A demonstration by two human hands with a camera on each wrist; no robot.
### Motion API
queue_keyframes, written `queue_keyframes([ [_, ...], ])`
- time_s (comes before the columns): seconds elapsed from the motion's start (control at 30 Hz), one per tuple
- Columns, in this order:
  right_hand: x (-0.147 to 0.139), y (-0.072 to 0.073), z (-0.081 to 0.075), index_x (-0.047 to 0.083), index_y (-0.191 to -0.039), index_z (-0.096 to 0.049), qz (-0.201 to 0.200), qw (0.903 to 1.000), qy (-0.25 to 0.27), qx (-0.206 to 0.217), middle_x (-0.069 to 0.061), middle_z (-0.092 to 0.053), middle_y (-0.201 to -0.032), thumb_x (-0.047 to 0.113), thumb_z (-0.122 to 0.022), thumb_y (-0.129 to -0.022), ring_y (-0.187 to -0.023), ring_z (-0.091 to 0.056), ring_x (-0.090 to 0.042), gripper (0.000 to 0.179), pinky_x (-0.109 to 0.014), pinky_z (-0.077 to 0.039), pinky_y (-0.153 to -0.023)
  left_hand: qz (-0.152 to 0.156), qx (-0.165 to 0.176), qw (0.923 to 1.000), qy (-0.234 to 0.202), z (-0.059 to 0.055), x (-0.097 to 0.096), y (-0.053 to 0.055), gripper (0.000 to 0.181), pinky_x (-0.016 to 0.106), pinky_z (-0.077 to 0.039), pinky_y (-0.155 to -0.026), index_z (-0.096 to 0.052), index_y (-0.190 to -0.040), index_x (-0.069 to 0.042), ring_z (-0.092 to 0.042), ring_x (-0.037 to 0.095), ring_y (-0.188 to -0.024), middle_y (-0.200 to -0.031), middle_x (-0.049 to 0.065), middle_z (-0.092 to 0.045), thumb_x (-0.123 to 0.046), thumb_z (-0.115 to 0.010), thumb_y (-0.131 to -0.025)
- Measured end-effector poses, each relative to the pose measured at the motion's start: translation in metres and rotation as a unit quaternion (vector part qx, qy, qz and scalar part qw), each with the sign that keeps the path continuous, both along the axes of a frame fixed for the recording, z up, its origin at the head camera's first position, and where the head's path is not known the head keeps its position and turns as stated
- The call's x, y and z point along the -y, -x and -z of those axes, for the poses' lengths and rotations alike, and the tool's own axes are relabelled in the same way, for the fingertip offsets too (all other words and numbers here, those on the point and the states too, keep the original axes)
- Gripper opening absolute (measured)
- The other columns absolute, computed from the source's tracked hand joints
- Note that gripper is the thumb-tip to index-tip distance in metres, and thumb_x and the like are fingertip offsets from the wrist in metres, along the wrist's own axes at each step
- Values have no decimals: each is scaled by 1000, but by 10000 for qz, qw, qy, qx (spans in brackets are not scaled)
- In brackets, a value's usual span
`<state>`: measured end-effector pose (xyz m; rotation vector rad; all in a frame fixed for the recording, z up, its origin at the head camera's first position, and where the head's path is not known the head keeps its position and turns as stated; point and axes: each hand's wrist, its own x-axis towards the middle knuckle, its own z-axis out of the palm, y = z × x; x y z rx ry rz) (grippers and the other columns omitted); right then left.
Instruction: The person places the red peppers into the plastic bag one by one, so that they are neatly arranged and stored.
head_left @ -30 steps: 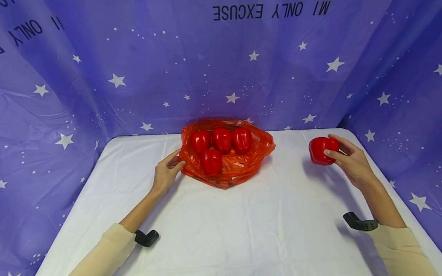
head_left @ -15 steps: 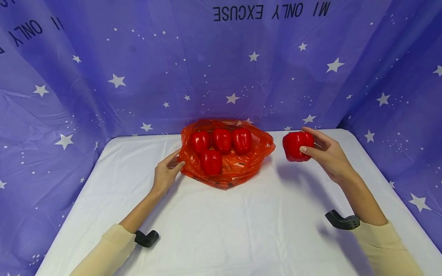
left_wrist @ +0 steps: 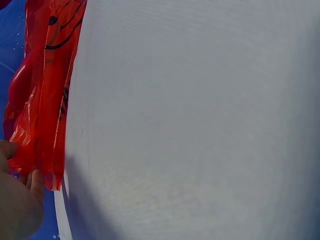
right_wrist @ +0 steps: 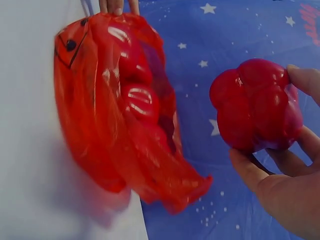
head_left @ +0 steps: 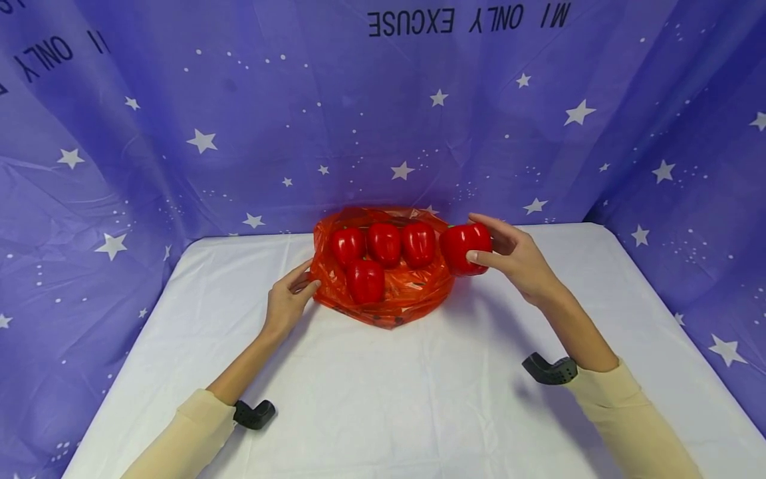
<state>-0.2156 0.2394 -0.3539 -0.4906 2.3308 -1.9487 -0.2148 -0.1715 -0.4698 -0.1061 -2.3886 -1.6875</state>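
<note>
A thin red plastic bag (head_left: 413, 296) lies with its mouth spread near the back of the table. Several glossy red bell peppers (head_left: 366, 281) sit inside it, three of them in a row at the rear. My left hand (head_left: 286, 305) pinches the bag's left rim; in the left wrist view the bag (left_wrist: 52, 95) shows dark printed marks. My right hand (head_left: 525, 263) grips another red bell pepper (head_left: 463, 247), held above the table at the bag's right rim. In the right wrist view this pepper (right_wrist: 255, 105) appears apart from the bag (right_wrist: 95, 125), between thumb and fingers.
A white cloth covers the table (head_left: 395, 399). Behind and at both sides hangs a blue-purple curtain (head_left: 287, 113) with white stars and printed letters. A black device (head_left: 254, 414) is worn on the left wrist, and a similar device (head_left: 549, 369) on the right.
My right hand has carried its bell pepper leftward across the table, from the right side up to the bag's right rim. The left hand and the bag stay put.
</note>
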Motion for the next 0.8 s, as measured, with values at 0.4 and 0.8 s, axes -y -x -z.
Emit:
queue_keyframes([
  [0.4,35,20,9,11,-150,-47,-187,9995,142,215,-12,-52,-143,9,-74,-89,-125,-53,-32,67,-34,-55,-92,31,-48,10000,1,-1,-1,-1,49,15,-51,-88,-60,-139,-7,-65,32,-109,-117,22,-68,-1,-71,-92],
  [0.8,59,31,33,12,-148,-51,-202,9985,177,482,-11,-51,-142,10,-76,-87,-123,-54,-33,66,-37,-54,-94,104,8,9999,26,-1,1,-1,49,16,-51,-89,-59,-141,-9,-65,30,-110,-118,21,-68,-2,-70,-93],
])
